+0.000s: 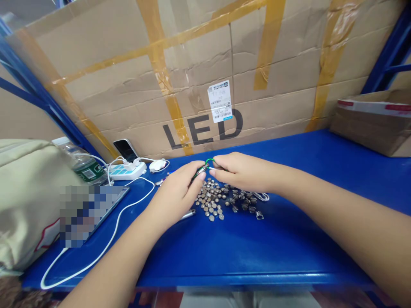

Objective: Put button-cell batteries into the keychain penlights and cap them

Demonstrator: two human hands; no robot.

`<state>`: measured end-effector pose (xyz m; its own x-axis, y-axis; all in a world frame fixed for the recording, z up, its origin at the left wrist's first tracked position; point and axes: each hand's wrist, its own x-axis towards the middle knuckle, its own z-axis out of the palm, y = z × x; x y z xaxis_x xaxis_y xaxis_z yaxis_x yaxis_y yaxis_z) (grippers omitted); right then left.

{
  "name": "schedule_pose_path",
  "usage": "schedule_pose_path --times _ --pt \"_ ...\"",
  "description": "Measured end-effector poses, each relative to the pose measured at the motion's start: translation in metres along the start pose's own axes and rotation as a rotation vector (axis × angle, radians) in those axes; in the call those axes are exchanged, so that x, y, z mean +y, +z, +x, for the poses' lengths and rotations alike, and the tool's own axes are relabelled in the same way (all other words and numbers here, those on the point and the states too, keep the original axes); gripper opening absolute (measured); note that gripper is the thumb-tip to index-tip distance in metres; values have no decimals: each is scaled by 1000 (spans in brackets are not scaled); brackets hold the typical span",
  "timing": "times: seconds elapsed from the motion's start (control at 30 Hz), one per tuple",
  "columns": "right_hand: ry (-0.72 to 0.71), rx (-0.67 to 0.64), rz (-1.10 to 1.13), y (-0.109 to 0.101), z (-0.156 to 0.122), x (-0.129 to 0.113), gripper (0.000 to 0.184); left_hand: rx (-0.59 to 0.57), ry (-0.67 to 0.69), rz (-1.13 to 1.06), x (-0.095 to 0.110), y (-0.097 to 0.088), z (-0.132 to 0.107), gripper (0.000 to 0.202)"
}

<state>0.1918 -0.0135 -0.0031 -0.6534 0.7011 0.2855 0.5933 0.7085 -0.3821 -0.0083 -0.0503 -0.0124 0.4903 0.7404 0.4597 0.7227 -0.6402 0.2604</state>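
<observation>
In the head view, the left hand (175, 190) has its thumb and fingers drawn together around a slim dark-green stick (200, 170), which is partly hidden by the fingers. The right hand (242, 172), thumb and fingers nearly closed, pinches a bright green cord (210, 159) that arches between the two hands; the rest of what it grips is mostly covered. Stick and cord are above the blue table (272, 244), near a heap of small metal discs (210, 201). Darker metal clips (245, 201) lie just right of the discs, and a silver tube (189, 214) lies beside the left hand. Farther left are a tablet (96, 214), a white cable (117, 218), a power strip (126, 171), a bottle (91, 171) and a pale bag (28, 188). A large cardboard box (282, 98) marked LED stands behind.
</observation>
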Motion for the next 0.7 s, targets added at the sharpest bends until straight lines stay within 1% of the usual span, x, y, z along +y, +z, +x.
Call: schedule_pose_path --times 0.13,0.3,0.47,0.7 --pt "9 -36 -66 -2 0 -1 30 -5 -20 24 0 -2 1 32" --pt "30 -25 -101 -1 0 -2 26 -22 -18 22 1 -2 1 33" --pt "79 -24 -145 3 0 1 23 -85 -50 22 1 0 1 31" --pt "88 -28 -114 9 1 6 27 -113 -3 1 -2 5 1 33"
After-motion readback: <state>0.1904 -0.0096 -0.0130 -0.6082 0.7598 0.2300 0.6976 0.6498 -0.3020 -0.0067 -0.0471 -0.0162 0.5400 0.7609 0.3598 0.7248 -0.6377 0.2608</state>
